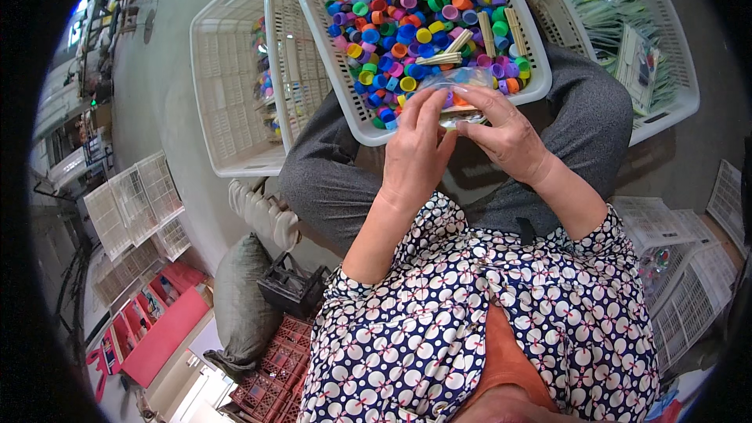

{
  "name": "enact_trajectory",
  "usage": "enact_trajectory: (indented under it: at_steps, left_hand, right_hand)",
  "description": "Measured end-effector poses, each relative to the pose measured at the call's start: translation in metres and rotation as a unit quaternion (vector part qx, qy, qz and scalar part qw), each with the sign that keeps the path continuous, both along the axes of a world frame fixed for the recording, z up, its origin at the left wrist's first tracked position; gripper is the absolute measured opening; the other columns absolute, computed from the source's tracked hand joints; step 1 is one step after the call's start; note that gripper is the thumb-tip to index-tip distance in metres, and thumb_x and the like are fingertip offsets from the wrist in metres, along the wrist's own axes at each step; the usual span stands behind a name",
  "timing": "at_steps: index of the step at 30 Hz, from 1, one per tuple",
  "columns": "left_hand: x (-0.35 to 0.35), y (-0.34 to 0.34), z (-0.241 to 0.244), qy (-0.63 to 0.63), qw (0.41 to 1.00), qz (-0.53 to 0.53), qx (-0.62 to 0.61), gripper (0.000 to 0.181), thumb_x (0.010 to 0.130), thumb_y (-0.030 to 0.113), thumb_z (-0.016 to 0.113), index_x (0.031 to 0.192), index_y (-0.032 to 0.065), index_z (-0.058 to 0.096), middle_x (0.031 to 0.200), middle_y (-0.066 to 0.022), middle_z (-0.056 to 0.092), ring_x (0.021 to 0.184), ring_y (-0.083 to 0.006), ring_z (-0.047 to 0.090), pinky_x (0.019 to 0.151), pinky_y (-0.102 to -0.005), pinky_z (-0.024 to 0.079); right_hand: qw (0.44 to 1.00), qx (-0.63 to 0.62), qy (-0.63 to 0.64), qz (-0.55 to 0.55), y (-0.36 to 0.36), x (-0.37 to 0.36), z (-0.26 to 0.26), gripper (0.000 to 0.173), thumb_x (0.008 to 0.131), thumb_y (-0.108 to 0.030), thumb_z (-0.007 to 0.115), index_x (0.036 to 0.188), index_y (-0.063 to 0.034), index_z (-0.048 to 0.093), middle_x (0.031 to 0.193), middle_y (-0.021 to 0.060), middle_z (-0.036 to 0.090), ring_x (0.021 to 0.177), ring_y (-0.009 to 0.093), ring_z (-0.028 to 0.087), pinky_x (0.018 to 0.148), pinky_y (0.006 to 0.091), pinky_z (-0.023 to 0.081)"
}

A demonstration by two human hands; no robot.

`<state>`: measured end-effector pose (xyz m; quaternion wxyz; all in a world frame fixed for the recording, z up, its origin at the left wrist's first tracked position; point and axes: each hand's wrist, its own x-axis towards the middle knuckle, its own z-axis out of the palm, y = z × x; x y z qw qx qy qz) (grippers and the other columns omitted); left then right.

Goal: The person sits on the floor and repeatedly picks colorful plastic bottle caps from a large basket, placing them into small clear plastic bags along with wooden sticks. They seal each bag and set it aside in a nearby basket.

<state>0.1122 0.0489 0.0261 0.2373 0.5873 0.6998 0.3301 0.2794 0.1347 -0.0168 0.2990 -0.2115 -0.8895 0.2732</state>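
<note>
Both hands hold a clear plastic bag (458,77) over the near edge of a white plastic basket (376,136). My left hand (414,144) pinches the bag's left side, and my right hand (508,132) has its fingers on the right side. Some sticks and an orange piece show through the film between the fingers; the rest is hidden. Colourful plastic bottle caps (405,32) fill the basket. On the caps lie small bundles of wooden sticks (439,59), two near the bag and others (486,35) along the right side.
Another white basket (229,82) stands at the left, with bagged colourful items inside. At the right, a basket (693,85) holds many clear packets (611,6) and a card. A grey sack (244,294), a black crate (292,285) and red crates (273,364) stand at lower left.
</note>
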Motion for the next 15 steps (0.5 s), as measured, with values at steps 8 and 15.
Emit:
enact_trajectory:
  at_steps: [8,15]
  left_hand:
    - [-0.042,-0.021,-0.023,-0.026,0.998,0.009,0.054,0.056,0.074,0.011,0.086,0.126,0.0072,0.064,0.122,-0.0100,0.063,0.111,-0.0266,0.062,0.093,-0.0348,0.051]
    - [-0.017,-0.049,-0.052,-0.088,0.996,0.009,-0.011,0.025,0.077,0.009,0.082,0.095,0.0035,0.065,0.087,-0.0082,0.060,0.078,-0.0237,0.058,0.070,-0.0361,0.049]
  right_hand:
    - [1.000,0.008,-0.002,-0.006,-0.001,0.010,0.003,0.015,0.076,-0.005,0.068,0.091,-0.0004,0.070,0.128,0.0159,0.061,0.123,0.032,0.059,0.103,0.0423,0.049]
    - [0.992,0.055,-0.096,0.059,-0.020,0.032,0.002,0.020,0.075,-0.008,0.066,0.093,-0.0002,0.070,0.119,0.0129,0.065,0.120,0.030,0.060,0.100,0.0416,0.052]
